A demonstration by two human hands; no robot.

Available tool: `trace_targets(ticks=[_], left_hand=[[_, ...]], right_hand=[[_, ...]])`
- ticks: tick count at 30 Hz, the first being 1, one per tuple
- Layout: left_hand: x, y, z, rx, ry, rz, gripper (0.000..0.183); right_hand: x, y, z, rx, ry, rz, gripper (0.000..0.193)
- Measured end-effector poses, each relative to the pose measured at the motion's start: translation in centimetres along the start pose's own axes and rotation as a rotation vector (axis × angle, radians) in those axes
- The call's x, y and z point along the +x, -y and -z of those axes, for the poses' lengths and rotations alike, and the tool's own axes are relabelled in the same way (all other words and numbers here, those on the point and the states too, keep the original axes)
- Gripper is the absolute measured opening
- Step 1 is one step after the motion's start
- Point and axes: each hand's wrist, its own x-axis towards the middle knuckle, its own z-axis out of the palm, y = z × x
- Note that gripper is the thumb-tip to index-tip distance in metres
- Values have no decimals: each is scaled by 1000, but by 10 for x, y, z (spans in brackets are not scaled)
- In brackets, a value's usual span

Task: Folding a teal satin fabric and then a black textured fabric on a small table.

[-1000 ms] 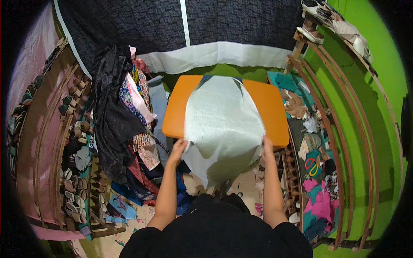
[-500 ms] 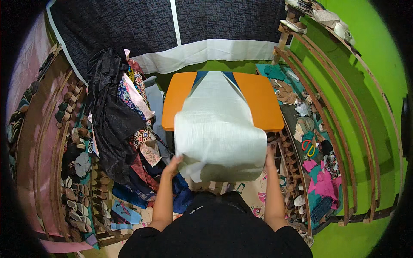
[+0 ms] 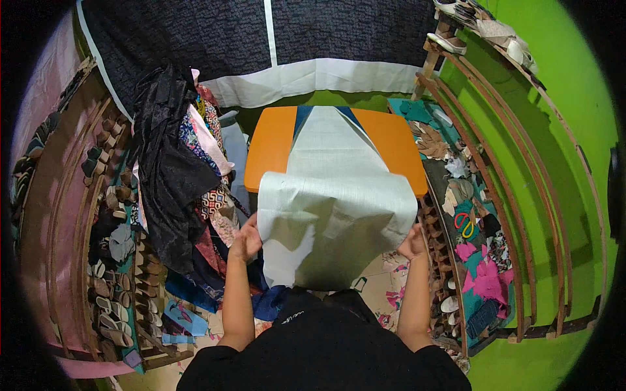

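A pale, off-white sheet [image 3: 336, 195] of stiff, cloth-like material runs down over an orange table [image 3: 267, 146]. Its near part curls over the front edge and hangs toward my body, with shadows across it. My left hand [image 3: 246, 241] grips the sheet's left side, its fingertips partly hidden by the material. At the right side my right hand [image 3: 412, 243] holds the opposite edge, fingers also partly covered. Dark blue material [image 3: 349, 116] shows from under the sheet at the table's far end.
Black cloth [image 3: 166, 176] and patterned fabrics are heaped at the left. Wooden racks with shoes [image 3: 117, 316] stand on both sides. Scissors with red and yellow handles [image 3: 464, 225] and pink scraps [image 3: 489, 280] lie on the right shelf. Blue sandals [image 3: 184, 318] are on the floor.
Both hands have risen slightly and moved a little apart. The sheet's near curl has opened wider, showing more of its shadowed hanging part.
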Motion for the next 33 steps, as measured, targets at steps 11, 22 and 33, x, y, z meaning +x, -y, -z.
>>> trace_targets(ticks=[11, 22, 33], left_hand=[[-59, 52, 87, 1198, -138, 1015, 40], [33, 95, 90, 1020, -664, 316, 36], [78, 140, 135, 1401, -955, 380, 35]], right_hand=[[-28, -41, 80, -1054, -385, -645, 44], [-3, -35, 105, -1359, -428, -510, 49], [210, -10, 69, -1711, -543, 92, 63]])
